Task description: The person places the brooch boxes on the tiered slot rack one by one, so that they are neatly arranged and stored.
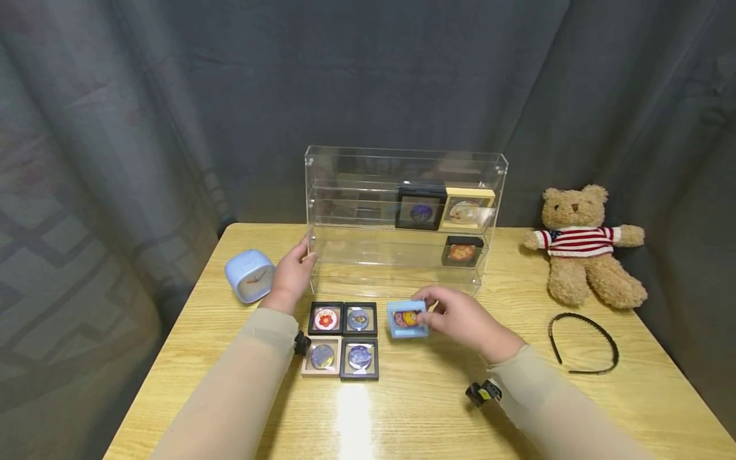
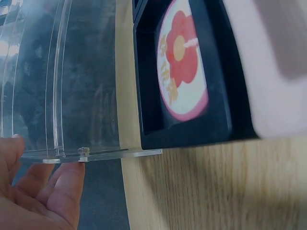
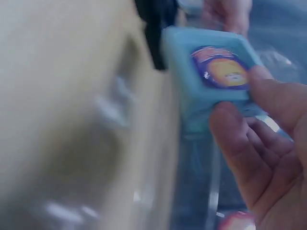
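Observation:
A clear acrylic display rack (image 1: 397, 252) with several tiers stands at the back of the table. My left hand (image 1: 293, 273) grips its left side panel; in the left wrist view the fingers (image 2: 67, 191) lie along that panel's edge. On the rack are a black frame (image 1: 421, 207), a pale yellow frame (image 1: 468, 209) and, one tier lower, a small dark frame (image 1: 462, 252). In front of the rack, my right hand (image 1: 460, 319) pinches a light blue frame (image 1: 393, 326) holding a round badge (image 3: 220, 69). The right wrist view shows thumb and fingers at one side of it.
Left of the blue frame, framed badges lie in a block: a red-flower one (image 1: 326, 319), two more black ones (image 1: 359, 318) and a beige one (image 1: 321, 356). A blue clock (image 1: 249, 276) stands left. At right are a teddy bear (image 1: 577, 246) and a black headband (image 1: 615, 348).

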{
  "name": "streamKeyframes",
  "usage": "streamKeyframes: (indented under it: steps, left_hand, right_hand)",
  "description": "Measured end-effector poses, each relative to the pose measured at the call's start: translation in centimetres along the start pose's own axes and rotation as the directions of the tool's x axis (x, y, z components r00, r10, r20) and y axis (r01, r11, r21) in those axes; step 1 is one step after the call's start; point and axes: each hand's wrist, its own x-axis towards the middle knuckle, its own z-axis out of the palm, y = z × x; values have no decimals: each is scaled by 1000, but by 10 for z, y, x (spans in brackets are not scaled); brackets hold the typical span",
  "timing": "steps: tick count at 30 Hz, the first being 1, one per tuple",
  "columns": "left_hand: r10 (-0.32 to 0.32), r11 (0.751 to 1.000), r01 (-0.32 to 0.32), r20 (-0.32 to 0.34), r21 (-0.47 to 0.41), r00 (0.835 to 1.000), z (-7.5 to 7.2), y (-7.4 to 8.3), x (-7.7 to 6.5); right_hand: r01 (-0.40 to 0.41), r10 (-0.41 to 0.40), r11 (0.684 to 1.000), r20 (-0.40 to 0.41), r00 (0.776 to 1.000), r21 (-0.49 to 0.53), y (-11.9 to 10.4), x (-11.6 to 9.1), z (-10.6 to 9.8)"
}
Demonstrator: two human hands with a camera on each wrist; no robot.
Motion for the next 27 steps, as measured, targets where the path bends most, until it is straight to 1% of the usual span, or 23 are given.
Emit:
streamKeyframes:
  steps: [3,6,9,11,14,18,25,27]
  left_hand:
    - [-2,1000,2,1,7,1000,0,-1,0]
    - [-6,1000,6,-2,7,1000,0,-2,1]
    - [-11,1000,11,-2,9,1000,0,-2,1]
    - [-12,1000,12,-4,11,1000,0,-2,1]
    - [-12,1000,12,-2,14,1000,0,-2,1]
    - [-16,1000,16,-2,5,1000,0,-3,2]
    - [-25,999,25,-6,-34,1000,3,-2,2]
    - [-26,999,26,-5,-37,1000,3,-2,3]
  right_hand:
    - [8,-2,999,-131,991,44,-7,14,-26]
    - [6,14,997,-256,967,78,-13,30,-53]
    - [-13,24,999,-353,935,34,-16,45,-75]
    - [-41,35,999,-387,921,-8,-15,53,-84]
    - [-61,28,996,-403,915,-68,-10,63,-90]
    - [-56,7,992,-391,920,-116,1,71,-86]
    - [-49,-25,979,-355,934,-197,13,68,-78]
    - [-33,-51,971,-344,938,-235,16,67,-76]
